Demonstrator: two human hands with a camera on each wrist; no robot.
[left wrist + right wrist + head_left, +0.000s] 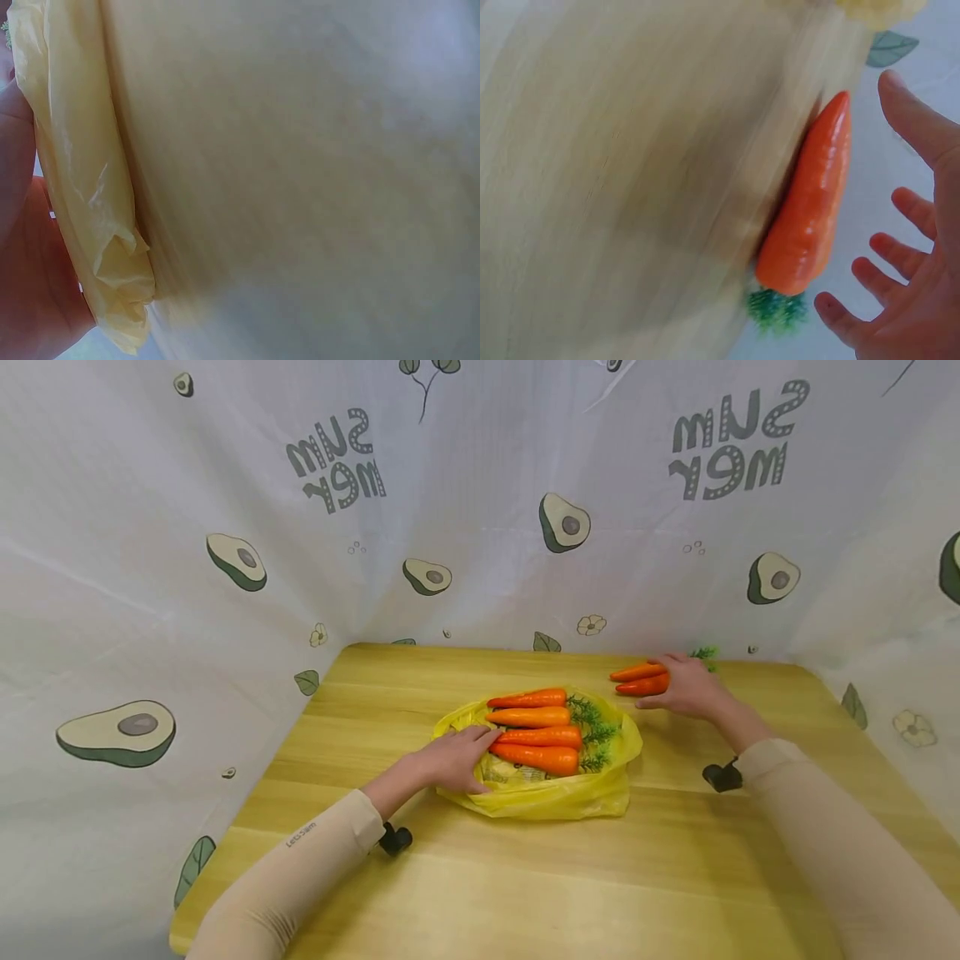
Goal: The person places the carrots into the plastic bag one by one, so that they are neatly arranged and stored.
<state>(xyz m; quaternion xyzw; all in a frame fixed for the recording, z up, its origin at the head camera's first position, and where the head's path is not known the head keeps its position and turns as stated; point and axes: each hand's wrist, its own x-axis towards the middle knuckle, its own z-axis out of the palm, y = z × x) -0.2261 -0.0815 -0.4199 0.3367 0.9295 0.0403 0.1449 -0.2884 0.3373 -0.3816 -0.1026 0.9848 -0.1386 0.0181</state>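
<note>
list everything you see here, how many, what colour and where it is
carrots in the bag: 4, orange, side by side in its opening
far carrots: at least 2, orange, near the table's far edge
leafy tops: uncountable, green, at the carrots' thick ends
yellow bag: 1, yellow plastic, mid-table; patterned material under its carrots is unclear
table: 1, light wood, below everything
sheet: count unclear, whitish with avocado, leaf, flower and lettering prints, behind and beside the table
black devices: 2, black, one at each wrist
sleeves: 2, beige, on both arms
left hand: 1, bare, at the bag's left side
right hand: 1, bare, by the far carrots
</note>
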